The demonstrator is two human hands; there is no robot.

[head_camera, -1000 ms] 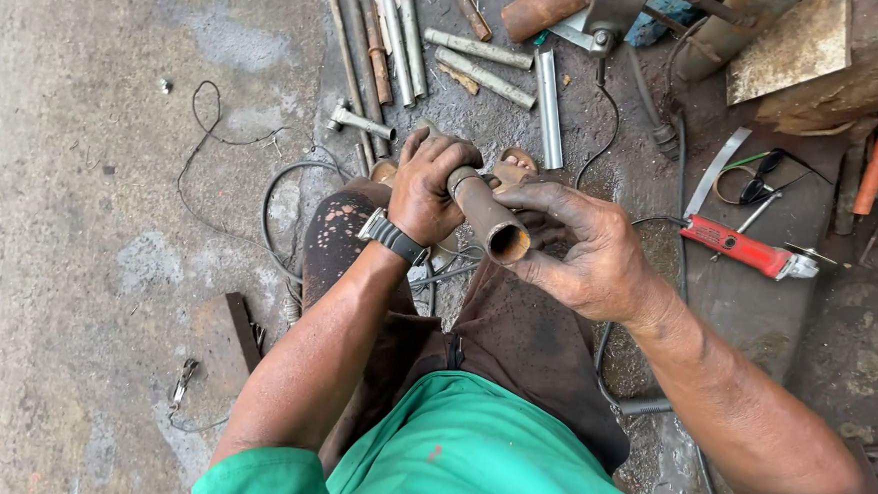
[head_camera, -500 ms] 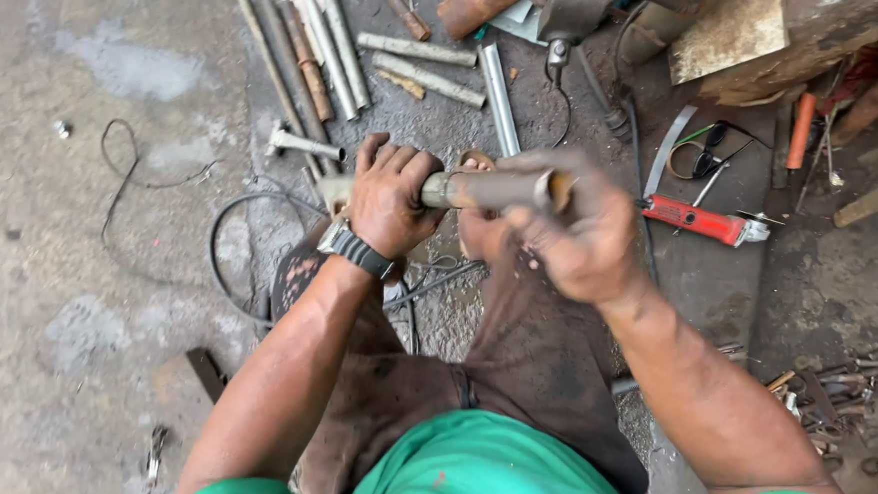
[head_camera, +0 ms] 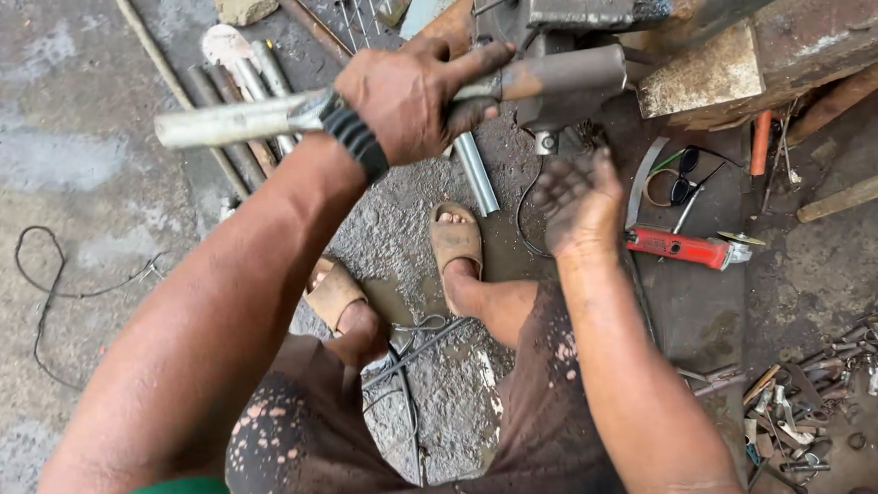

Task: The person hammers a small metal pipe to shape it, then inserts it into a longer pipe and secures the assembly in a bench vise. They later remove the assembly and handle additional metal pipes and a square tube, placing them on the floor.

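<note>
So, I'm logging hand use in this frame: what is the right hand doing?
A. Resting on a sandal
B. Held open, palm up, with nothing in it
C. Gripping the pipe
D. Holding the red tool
B: the right hand is open and empty below the pipe, which the left hand alone grips; the red tool lies on the ground beside it.

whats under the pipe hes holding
Below the pipe in the left hand lie a shorter grey tube on the wet gritty floor and the open right hand. The left hand covers the pipe's middle.
</note>
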